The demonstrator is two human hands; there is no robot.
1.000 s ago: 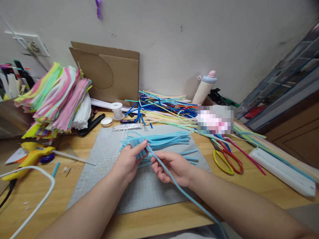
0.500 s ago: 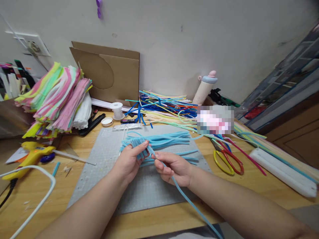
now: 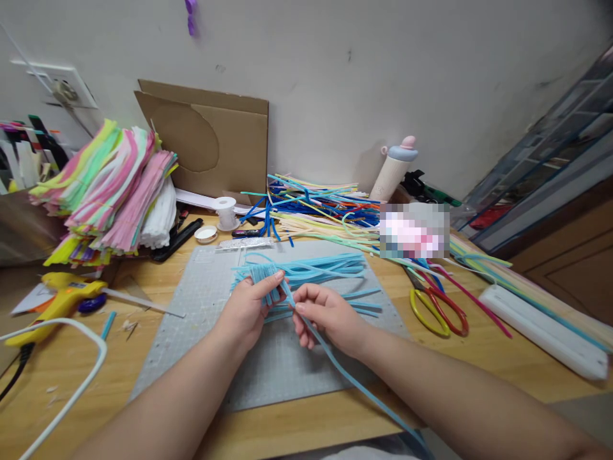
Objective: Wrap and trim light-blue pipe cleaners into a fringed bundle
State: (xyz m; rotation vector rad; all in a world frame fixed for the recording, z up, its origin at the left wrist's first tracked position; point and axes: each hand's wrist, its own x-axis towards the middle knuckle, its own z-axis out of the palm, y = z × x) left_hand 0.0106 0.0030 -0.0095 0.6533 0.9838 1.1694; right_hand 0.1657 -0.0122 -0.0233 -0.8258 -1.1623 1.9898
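Note:
My left hand (image 3: 246, 313) is closed around a flat coil of light blue pipe cleaner (image 3: 265, 281), its thumb pressed across the wound rows. From that coil a loose blue strand (image 3: 345, 372) runs toward the table's front edge. My right hand (image 3: 325, 316) pinches this strand between thumb and fingers, close beside the coil. Behind both hands, a pile of light blue pipe cleaners (image 3: 330, 265) lies on the grey cutting mat (image 3: 191, 358). The undersides of the coil and some left fingers are hidden.
At left sit a yellow glue gun (image 3: 62, 297) and bundles of coloured pipe cleaners (image 3: 110, 179). Scissors (image 3: 438, 313) and a white power strip (image 3: 541, 332) lie at right. A bottle (image 3: 390, 172), a white spool (image 3: 225, 214) and cardboard (image 3: 230, 147) stand along the back.
My right hand has shifted its hold on the strand, with the fingers now lower and more spread. The strand's free length has swung slightly. My left hand keeps its grip on the coil.

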